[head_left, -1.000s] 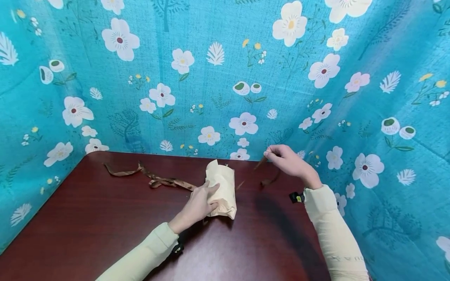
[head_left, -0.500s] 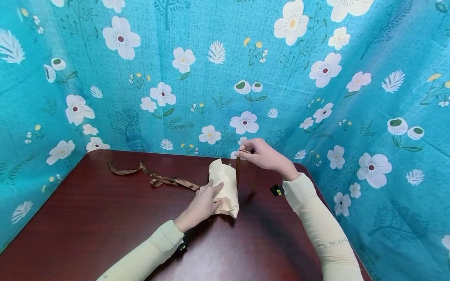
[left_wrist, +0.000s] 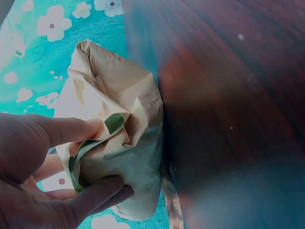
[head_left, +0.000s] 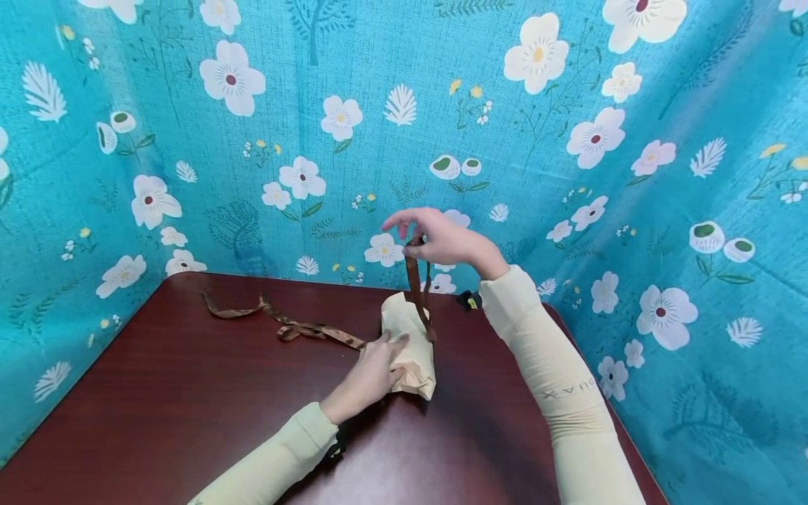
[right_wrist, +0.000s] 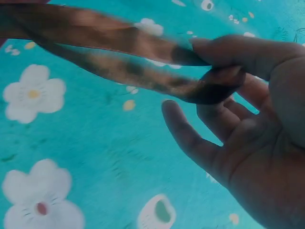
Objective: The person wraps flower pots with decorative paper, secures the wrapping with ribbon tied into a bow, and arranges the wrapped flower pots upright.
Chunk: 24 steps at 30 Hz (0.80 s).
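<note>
A package wrapped in cream paper point(head_left: 421, 370) lies on the table, folded over at its near end. My left hand point(head_left: 371, 370) holds it by that end. In the left wrist view, thumb and fingers of my left hand point(left_wrist: 45, 171) pinch the folded paper point(left_wrist: 121, 86), whose turned-up edge shows a green strip. Above the package, my right hand point(head_left: 447, 240) pinches a brown ribbon point(head_left: 414, 282) between thumb and fingers, with the index finger stretched away. The ribbon point(right_wrist: 124, 28) hangs as a doubled loop down to the package's right side.
Another stretch of brown ribbon point(head_left: 322, 331) trails left from the package over the dark red table point(head_left: 189, 393), twisted in places. A blue floral curtain point(head_left: 379, 140) stands behind the table and at both sides.
My right hand has moved left and up from the right of the package, bringing the ribbon over it. The left hand stays on the package.
</note>
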Each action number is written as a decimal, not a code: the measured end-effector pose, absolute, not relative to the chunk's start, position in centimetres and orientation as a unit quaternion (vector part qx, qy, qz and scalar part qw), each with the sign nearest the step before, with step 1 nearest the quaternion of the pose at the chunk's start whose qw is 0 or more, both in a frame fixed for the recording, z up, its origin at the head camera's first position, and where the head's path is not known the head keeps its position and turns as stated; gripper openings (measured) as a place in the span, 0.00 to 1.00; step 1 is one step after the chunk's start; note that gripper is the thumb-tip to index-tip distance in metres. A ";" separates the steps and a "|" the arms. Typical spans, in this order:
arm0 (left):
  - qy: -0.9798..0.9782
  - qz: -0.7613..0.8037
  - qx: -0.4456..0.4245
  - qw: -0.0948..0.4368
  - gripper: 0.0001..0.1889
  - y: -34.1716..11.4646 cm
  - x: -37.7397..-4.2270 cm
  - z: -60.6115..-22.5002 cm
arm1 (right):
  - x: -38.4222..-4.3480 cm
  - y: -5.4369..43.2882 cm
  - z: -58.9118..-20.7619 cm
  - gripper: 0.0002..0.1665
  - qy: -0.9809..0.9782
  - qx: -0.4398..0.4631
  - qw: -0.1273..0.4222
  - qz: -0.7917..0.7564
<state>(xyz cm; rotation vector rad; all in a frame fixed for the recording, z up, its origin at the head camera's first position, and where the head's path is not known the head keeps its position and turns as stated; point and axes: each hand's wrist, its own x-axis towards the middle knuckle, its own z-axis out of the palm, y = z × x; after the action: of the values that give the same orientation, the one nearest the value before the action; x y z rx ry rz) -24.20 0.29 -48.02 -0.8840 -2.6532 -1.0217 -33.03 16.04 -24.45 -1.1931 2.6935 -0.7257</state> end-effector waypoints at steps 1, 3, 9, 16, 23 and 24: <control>-0.888 -0.339 -0.300 0.085 0.32 0.3 -24.2 -48.1 | -33.3 15.4 -24.1 0.27 0.887 -0.395 0.048 -0.235; -0.886 -0.334 -0.306 0.097 0.31 0.2 -24.2 -48.3 | -33.7 14.0 -23.5 0.26 0.888 -0.402 0.033 -0.220; -0.889 -0.334 -0.298 0.095 0.31 0.3 -24.0 -48.3 | -35.4 9.8 -22.7 0.25 0.890 -0.419 0.032 -0.177; -0.900 -0.316 -0.287 0.091 0.31 0.8 -23.3 -48.3 | -36.0 5.9 -24.1 0.22 0.883 -0.439 0.056 -0.159; -0.899 -0.289 -0.308 0.119 0.32 0.5 -23.6 -48.3 | -35.7 0.0 -27.6 0.23 0.863 -0.487 0.093 -0.099; -0.896 -0.288 -0.313 0.124 0.32 0.5 -23.7 -48.3 | -35.7 -0.8 -28.3 0.23 0.860 -0.493 0.102 -0.087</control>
<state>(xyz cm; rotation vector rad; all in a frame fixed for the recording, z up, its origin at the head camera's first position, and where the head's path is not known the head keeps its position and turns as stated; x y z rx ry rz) -23.65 0.50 -48.34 -0.9124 -2.6126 -0.8403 -35.66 -0.84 -28.33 -1.4549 2.5394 -0.2577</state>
